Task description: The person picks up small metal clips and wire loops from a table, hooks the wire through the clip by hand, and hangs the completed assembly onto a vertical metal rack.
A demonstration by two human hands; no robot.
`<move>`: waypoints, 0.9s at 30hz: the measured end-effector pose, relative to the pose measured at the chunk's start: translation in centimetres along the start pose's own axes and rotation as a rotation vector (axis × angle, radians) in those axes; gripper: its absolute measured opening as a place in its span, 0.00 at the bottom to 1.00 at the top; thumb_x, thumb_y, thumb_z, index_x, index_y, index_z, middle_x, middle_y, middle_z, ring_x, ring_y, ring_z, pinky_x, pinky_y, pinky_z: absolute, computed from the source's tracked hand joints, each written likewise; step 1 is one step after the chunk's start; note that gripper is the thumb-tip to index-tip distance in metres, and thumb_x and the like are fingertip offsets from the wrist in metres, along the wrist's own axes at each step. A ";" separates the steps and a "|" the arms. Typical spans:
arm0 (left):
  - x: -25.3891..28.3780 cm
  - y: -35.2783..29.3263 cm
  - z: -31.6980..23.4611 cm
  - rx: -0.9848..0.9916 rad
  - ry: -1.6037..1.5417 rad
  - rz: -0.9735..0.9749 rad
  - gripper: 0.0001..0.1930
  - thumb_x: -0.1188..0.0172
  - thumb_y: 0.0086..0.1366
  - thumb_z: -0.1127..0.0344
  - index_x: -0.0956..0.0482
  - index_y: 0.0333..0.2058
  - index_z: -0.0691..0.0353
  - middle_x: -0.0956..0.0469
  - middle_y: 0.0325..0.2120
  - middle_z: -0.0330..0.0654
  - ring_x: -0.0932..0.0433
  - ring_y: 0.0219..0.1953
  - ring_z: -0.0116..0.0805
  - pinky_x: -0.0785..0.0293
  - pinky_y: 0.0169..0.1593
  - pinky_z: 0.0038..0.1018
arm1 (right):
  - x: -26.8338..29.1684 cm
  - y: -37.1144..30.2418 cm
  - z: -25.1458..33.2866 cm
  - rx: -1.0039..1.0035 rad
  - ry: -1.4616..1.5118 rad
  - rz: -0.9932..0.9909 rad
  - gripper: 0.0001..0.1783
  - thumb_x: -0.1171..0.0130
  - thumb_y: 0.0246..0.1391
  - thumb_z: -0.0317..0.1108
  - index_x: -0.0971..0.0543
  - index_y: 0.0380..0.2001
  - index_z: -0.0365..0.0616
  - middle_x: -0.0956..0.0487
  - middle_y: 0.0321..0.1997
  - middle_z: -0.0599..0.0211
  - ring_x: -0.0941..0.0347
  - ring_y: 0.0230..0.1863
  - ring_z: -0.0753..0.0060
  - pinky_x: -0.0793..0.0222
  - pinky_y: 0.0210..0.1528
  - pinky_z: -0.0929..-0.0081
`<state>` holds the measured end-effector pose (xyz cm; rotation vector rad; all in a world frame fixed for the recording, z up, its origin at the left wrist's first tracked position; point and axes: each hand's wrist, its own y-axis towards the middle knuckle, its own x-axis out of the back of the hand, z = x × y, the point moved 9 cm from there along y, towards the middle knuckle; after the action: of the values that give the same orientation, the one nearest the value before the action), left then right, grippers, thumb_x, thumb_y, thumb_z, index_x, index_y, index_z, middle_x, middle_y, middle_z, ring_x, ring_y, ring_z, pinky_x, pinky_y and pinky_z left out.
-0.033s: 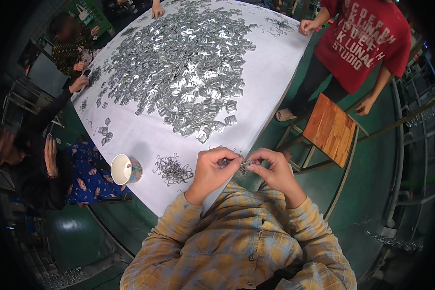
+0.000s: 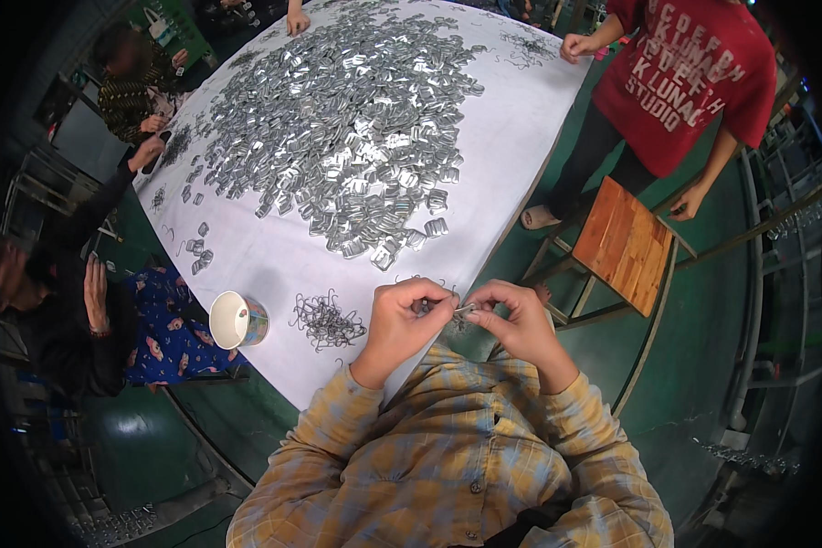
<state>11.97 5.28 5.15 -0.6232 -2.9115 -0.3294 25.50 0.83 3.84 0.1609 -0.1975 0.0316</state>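
Observation:
Over the table's near corner, my left hand point(image 2: 408, 320) and my right hand point(image 2: 516, 324) meet with their fingertips together. Both are closed in a pinch on a small silvery metal piece point(image 2: 464, 308), mostly covered by the fingers, so its exact kind is hard to see. A loose heap of thin bent wire hooks point(image 2: 329, 321) lies on the white tabletop just left of my left hand. Farther off, a large pile of flat, slotted metal buckles point(image 2: 338, 137) spreads across the table.
A paper cup point(image 2: 238, 320) stands at the left edge of the white-covered table point(image 2: 511, 119). Several co-workers sit or stand around it, one in a red shirt point(image 2: 680, 82) at the right. A wooden stool point(image 2: 626, 245) is on the green floor to the right.
My hands hold the same pose. The hand of the co-worker in red at the table edge has shifted slightly left, and a co-worker's hand at the left edge has moved a little.

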 end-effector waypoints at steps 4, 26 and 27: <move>0.1 -0.2 0.8 0.067 -0.085 -0.070 0.00 0.37 0.53 0.76 0.19 0.25 0.66 0.24 0.18 0.31 0.37 0.20 0.13 0.44 0.23 0.14 | 0.0 -0.1 0.1 0.012 -0.040 -0.020 0.08 0.37 0.44 0.25 0.22 0.30 0.37 0.27 0.23 0.67 0.33 0.26 0.77 0.36 0.31 0.78; 0.2 -0.3 -1.3 -0.248 0.062 -0.002 0.03 0.38 0.51 0.78 0.20 0.26 0.66 0.22 0.21 0.38 0.31 0.22 0.22 0.39 0.24 0.19 | 0.0 -0.4 -0.8 -0.044 0.039 -0.047 0.09 0.36 0.44 0.26 0.22 0.31 0.35 0.25 0.24 0.69 0.34 0.27 0.80 0.37 0.32 0.80; 0.2 -0.3 -1.4 -0.248 0.062 -0.002 0.03 0.38 0.51 0.78 0.20 0.26 0.66 0.22 0.21 0.38 0.31 0.22 0.22 0.39 0.24 0.19 | -0.1 -0.3 -0.8 -0.044 0.038 -0.047 0.09 0.36 0.44 0.26 0.22 0.31 0.35 0.25 0.24 0.69 0.34 0.27 0.80 0.37 0.32 0.80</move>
<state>11.81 4.76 6.51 -0.6304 -2.8351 -0.7052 25.58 0.62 2.99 0.1209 -0.1564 -0.0160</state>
